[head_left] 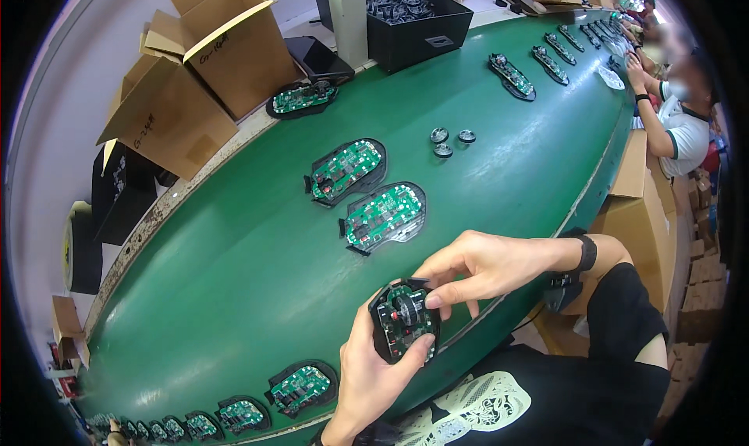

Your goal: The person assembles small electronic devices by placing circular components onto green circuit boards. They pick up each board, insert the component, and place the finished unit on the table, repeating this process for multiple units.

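- While the left hand (370, 374) hangs onto a computer mouse base (402, 334), the thing's held up over the near edge of the green conveyor belt (234, 290).
- Left fingers are curled round the base's left side, with the thumb flat on its lower right part. The other fingertips are hidden behind it, but yeah, that's a proper hold.
- The right hand (477, 260) comes in at the upper right, thumb tip by the black scroll wheel (406, 310) on the board. Its thumb and index are fairly narrow; can't tell if they're pinching anything.
- So the base sits between left palm and right fingertips, wheel side up.
- Past the hands, around mid-belt: two more mouse bases, one nearer (387, 213), one farther (347, 170).
- Three loose wheels (442, 149) sit in a little cluster beyond those.
- Another base (302, 388) lies by the belt's near edge, left of the left hand.
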